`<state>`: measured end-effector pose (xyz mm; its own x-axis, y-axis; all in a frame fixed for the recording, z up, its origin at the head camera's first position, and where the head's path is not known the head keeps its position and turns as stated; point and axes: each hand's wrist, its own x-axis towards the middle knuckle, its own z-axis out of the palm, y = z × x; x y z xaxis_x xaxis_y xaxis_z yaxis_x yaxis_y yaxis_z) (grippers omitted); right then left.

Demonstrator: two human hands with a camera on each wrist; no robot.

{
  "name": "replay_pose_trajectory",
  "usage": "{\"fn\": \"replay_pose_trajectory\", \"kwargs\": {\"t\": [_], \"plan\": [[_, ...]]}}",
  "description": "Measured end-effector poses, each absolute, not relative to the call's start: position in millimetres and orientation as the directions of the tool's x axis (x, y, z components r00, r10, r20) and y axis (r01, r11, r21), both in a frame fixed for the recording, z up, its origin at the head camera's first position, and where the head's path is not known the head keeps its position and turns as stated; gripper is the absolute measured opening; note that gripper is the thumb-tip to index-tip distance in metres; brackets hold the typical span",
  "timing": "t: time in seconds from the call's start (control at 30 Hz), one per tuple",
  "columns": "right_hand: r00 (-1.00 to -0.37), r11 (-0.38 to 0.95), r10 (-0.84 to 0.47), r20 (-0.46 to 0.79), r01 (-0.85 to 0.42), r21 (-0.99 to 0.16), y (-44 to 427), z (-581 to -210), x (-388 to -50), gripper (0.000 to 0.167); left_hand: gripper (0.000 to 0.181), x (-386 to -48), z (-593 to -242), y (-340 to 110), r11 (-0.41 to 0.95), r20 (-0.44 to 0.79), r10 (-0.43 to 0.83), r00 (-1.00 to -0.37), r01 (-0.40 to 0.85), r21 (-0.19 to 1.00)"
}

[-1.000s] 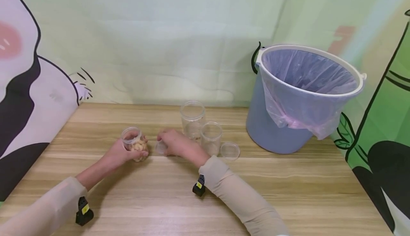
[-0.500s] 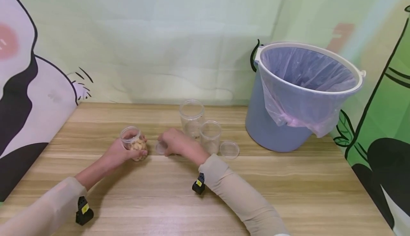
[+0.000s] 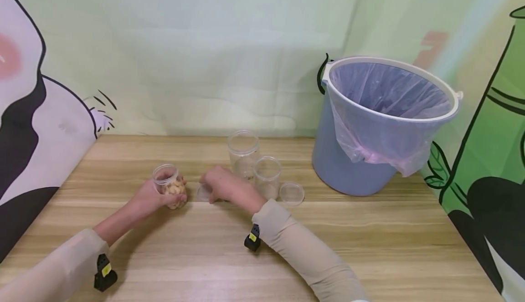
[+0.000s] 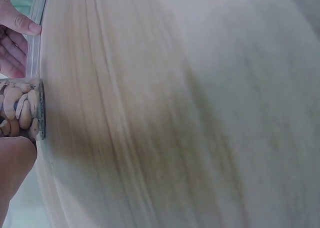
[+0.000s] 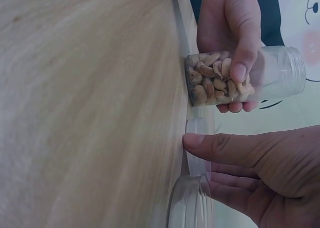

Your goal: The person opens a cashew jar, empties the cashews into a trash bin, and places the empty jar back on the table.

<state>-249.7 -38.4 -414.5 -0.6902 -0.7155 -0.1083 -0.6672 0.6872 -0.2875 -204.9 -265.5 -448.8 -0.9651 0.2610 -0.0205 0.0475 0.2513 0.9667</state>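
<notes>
My left hand [image 3: 148, 198] grips a clear, lidless jar [image 3: 166, 176] standing upright on the table. Cashews [image 5: 212, 76] fill roughly its lower half, as the right wrist view shows. To the right of that jar, my right hand [image 3: 231, 187] reaches down over a clear round lid [image 3: 203, 193] lying flat. Its thumb [image 5: 200, 140] is at one edge of this lid, with the fingers on the far side, so the hand holds the lid by its rim. Part of the lid is hidden under the hand. Another clear round piece [image 5: 192, 205] lies close by in the right wrist view.
Two clear jars, a taller one [image 3: 243, 149] and a shorter one [image 3: 267, 174], stand behind my right forearm. A clear lid [image 3: 292, 193] lies to their right. A blue bucket [image 3: 348, 170] with a plastic liner stands at the back right of the wooden table [image 3: 205, 256].
The head view shifts slightly. Both hands stay in place, the left on the cashew jar and the right at the lid.
</notes>
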Motion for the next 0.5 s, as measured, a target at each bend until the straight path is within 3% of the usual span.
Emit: {"fn": "replay_pose_trajectory", "kwargs": {"t": [0.3, 0.5], "plan": [[-0.689, 0.693, -0.715, -0.117, -0.676, -0.251, -39.6, -413.8, -251.9, 0.052, 0.058, -204.9, -447.4, -265.2, 0.180, -0.020, 0.283, -0.959, 0.033, 0.983], [-0.688, 0.689, -0.716, -0.117, -0.668, -0.281, -37.2, -417.0, -251.9, 0.050, 0.057, -206.0, -449.7, -264.1, 0.243, 0.010, 0.285, -0.959, 0.082, 0.967]]}}
